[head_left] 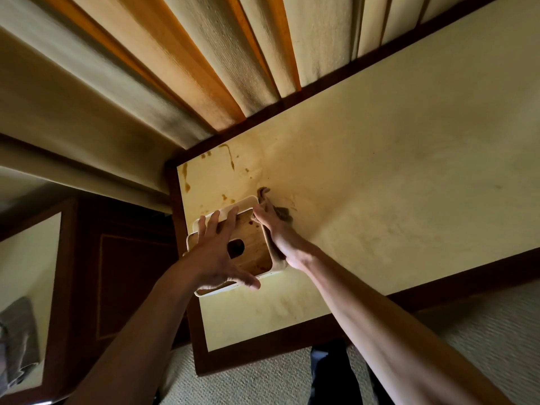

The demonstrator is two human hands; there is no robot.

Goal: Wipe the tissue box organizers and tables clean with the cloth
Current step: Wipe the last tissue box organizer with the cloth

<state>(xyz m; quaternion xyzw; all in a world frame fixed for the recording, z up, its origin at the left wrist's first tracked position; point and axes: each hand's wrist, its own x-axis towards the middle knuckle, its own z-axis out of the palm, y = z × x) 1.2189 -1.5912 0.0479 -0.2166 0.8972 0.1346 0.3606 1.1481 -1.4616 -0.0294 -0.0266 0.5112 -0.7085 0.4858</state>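
Observation:
A white tissue box organizer [264, 277] with a wooden lid and a dark round hole stands near the left end of the cream table [380, 176]. My left hand [216, 252] lies spread over its lid, fingers reaching the far rim and thumb at the near rim. My right hand [276, 229] is against the organizer's right side and presses a dark brown cloth [282, 213] there; the cloth bunches out past my fingers onto the table. Brown stains [229, 156] mark the tabletop beyond the organizer and spots dot the lid.
Striped cream and orange curtains [175, 68] hang behind the table. A dark wooden cabinet [122, 282] stands to the left, with a second cream surface and a grey cloth [17, 343] at the far left. Pale carpet [482, 331] lies below.

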